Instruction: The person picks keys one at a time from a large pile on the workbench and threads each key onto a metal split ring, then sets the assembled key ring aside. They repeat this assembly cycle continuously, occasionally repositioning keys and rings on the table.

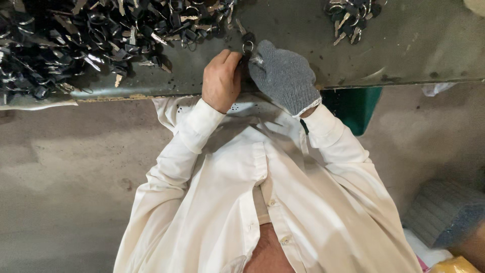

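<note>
A: Hands?

B: Both at the table edge (404,81), fingertips meeting. Left hand (221,81) bare, fingers curled and pinched together. Right hand (284,76) in a grey knit glove, fingertips pressed on the same small piece.

A: Where's the piece?

B: Key with ring (248,46), at 12 o'clock from both sets of fingertips, touching them. Ring end points to 12; blade is hidden, so I can't tell its axis. Neither hand is nearer.

A: Counts?

B: One key in hand. Big pile of black-headed keys (76,35) at 10 o'clock, too tangled to count. Small pile (351,17) at 2 o'clock, also uncountable. Two piles, one glove.
</note>
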`<action>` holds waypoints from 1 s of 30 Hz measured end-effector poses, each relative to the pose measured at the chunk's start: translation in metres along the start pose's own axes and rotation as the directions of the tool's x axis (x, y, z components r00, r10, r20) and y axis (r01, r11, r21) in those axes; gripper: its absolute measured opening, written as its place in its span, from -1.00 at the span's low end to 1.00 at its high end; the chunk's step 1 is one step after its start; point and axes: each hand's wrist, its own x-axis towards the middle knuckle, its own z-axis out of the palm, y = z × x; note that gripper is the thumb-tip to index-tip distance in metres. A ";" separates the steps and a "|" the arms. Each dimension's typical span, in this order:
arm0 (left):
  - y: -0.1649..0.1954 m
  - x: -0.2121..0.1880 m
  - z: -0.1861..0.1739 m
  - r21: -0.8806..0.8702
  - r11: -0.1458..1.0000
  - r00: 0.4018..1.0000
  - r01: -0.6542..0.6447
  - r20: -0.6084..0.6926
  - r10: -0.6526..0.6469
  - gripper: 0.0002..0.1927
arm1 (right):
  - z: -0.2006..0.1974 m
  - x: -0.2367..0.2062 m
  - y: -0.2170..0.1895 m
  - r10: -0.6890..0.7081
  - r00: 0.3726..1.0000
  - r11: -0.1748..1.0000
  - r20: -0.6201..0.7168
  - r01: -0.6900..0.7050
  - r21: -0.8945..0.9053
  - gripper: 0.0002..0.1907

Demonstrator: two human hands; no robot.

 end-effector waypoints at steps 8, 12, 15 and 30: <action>0.003 0.006 -0.004 -0.064 0.997 0.999 0.031 0.018 -0.029 -0.73 | -0.008 0.004 0.003 -0.003 0.997 1.000 0.080 0.002 0.008 -0.71; 0.007 0.007 -0.015 -0.220 0.967 0.986 -0.130 0.072 0.149 -0.51 | -0.030 -0.002 0.012 0.112 0.994 0.967 -0.017 -0.105 0.230 -0.61; 0.005 0.011 -0.026 -0.125 0.989 0.990 -0.076 0.109 0.090 -0.48 | -0.034 -0.008 0.006 0.187 0.977 0.936 -0.098 -0.147 0.321 -0.54; -0.004 0.009 -0.023 0.069 0.998 0.993 0.011 -0.116 -0.002 -0.78 | -0.021 -0.013 0.016 0.196 0.970 0.869 -0.143 -0.104 0.484 -0.46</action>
